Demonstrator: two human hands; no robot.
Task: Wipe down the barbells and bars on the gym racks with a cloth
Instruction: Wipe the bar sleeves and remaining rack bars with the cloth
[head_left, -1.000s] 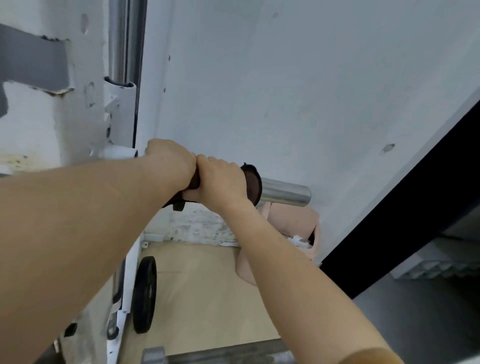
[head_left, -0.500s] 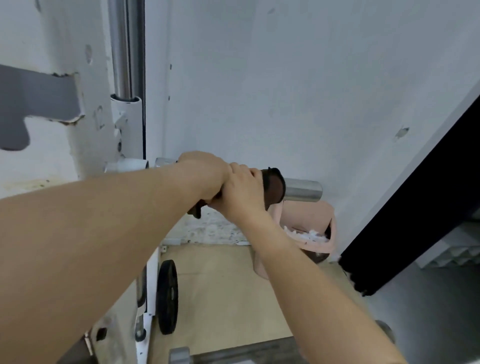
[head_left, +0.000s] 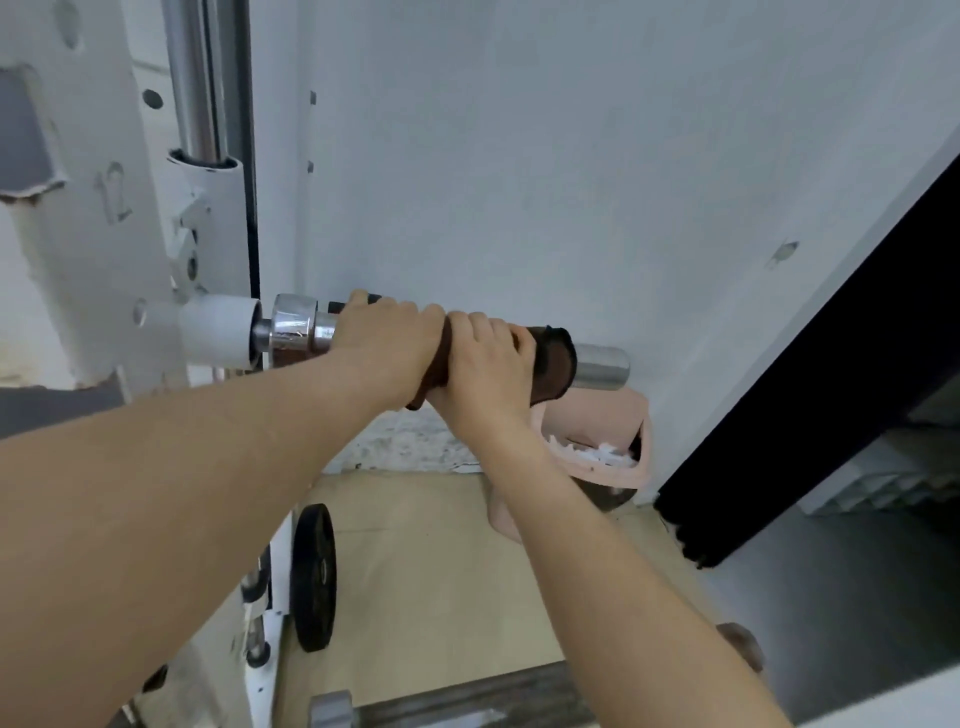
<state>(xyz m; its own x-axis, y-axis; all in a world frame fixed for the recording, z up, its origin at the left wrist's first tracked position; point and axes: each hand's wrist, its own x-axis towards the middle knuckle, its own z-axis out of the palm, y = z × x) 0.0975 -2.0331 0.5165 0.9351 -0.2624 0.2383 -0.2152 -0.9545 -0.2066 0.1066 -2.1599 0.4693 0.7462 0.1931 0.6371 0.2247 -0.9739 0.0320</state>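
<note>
A chrome barbell sleeve sticks out to the right from the white rack, with its shiny collar near the rack. A dark brown cloth is wrapped round the sleeve. My left hand grips the cloth-covered sleeve just right of the collar. My right hand grips the cloth right beside it, touching the left hand. Only the sleeve's bare end shows past the cloth.
A white wall stands close behind the bar. Below it sits a pink bin with white scraps. A black weight plate leans by the rack's foot. A dark panel rises at the right. A bench edge lies at the bottom.
Both hands with the cloth have slid right along the sleeve, away from the rack. The chrome collar, hidden before, now shows. The camera has shifted as well.
</note>
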